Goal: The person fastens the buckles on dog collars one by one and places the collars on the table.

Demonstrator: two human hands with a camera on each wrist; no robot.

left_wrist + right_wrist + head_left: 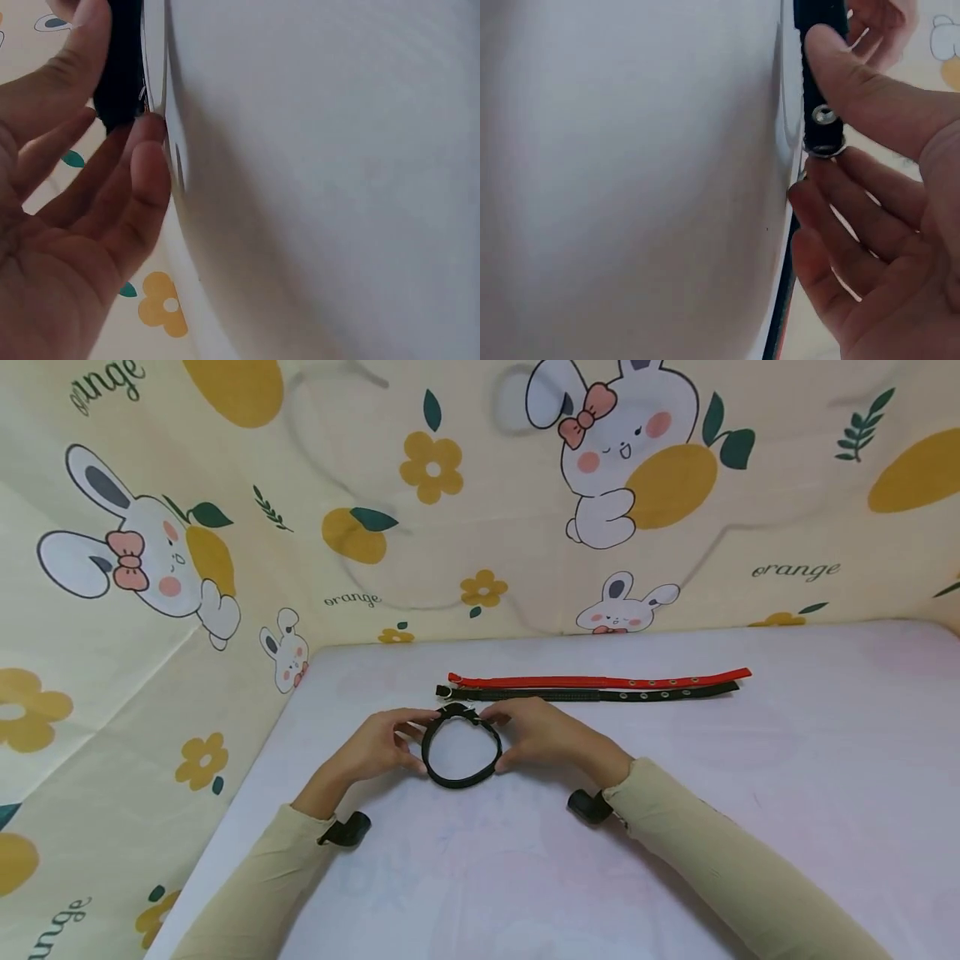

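Observation:
A black collar (459, 783) is closed into a ring on the white table, its buckle side facing the back. My left hand (375, 747) holds the ring's left side, thumb at the front and fingers toward the buckle. On the right side, my right hand (543, 735) grips it the same way. A metal eyelet (824, 114) shows on the strap below the right thumb in the right wrist view. The left wrist view has the dark strap (124, 67) beside the left thumb; much of the buckle is hidden there.
Behind the ring, a red collar (540, 682) and a second black collar (577, 695) lie straight, side by side, with eyelets toward the right. A printed cloth (480, 527) with rabbits and oranges hangs at the back and left of the white table (465, 877).

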